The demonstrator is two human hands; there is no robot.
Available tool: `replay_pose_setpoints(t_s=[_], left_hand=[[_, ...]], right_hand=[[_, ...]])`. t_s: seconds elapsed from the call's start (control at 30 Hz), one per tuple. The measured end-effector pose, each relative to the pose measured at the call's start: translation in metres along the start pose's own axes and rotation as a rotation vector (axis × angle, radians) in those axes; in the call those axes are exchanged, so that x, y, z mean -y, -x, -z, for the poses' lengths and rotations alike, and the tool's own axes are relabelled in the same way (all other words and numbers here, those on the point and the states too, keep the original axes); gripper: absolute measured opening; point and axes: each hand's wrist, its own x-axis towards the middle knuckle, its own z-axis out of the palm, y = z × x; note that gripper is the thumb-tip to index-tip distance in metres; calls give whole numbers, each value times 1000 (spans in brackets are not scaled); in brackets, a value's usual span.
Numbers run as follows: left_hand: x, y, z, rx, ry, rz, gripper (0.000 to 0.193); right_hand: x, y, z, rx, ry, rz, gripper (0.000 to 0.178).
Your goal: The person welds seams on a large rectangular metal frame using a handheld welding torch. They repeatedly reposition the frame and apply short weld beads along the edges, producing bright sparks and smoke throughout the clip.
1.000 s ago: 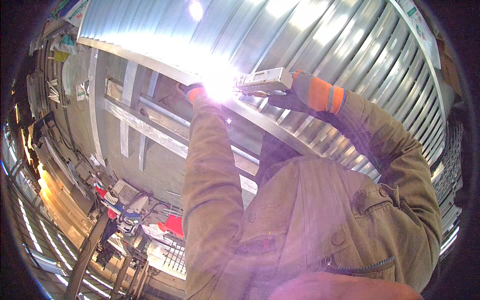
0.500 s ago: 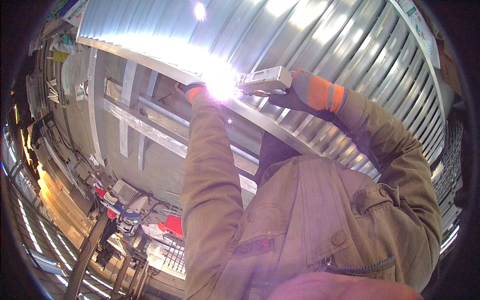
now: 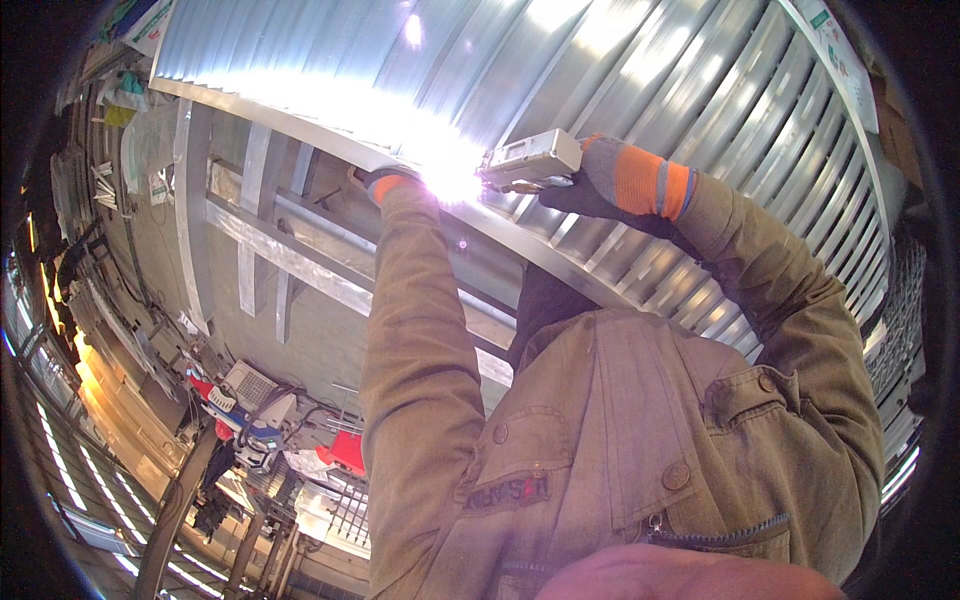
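My right hand [image 3: 625, 182], in a grey and orange glove, is closed around a boxy, light-coloured welding gun [image 3: 535, 157]. At the gun's tip a dazzling white welding arc [image 3: 450, 172] burns along the near edge rail [image 3: 560, 262] of a large slatted metal panel [image 3: 600, 90]. The glare hides the weld spot. My left hand [image 3: 388, 182], gloved with an orange cuff, is at the same rail just left of the arc. Its fingers are mostly hidden by glare and the rail, so their grip does not show.
Below the panel's near edge run pale metal support beams [image 3: 290, 250] above a grey floor. A red box [image 3: 347, 452] and a cluttered stand with tools and cables [image 3: 255, 400] are at the lower left. Long metal stock and sheets line the left side.
My left hand and forearm have shifted slightly left. The welding gun has moved very slightly, still at the rail with the arc burning.
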Motion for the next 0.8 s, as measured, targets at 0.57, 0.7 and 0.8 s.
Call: replay_pose_setpoints(t_s=[0.57, 0.7, 0.8], left_hand=[[-3, 8, 0, -30, 69, -73, 53], [-7, 16, 2, -14, 37, -38, 52], [-9, 13, -1, -23, 25, -38, 52]], right_hand=[[22, -19, 25, 115, 166, -33, 39], [30, -32, 31, 144, 11, -56, 40], [33, -41, 33, 226, -123, -202, 38]])
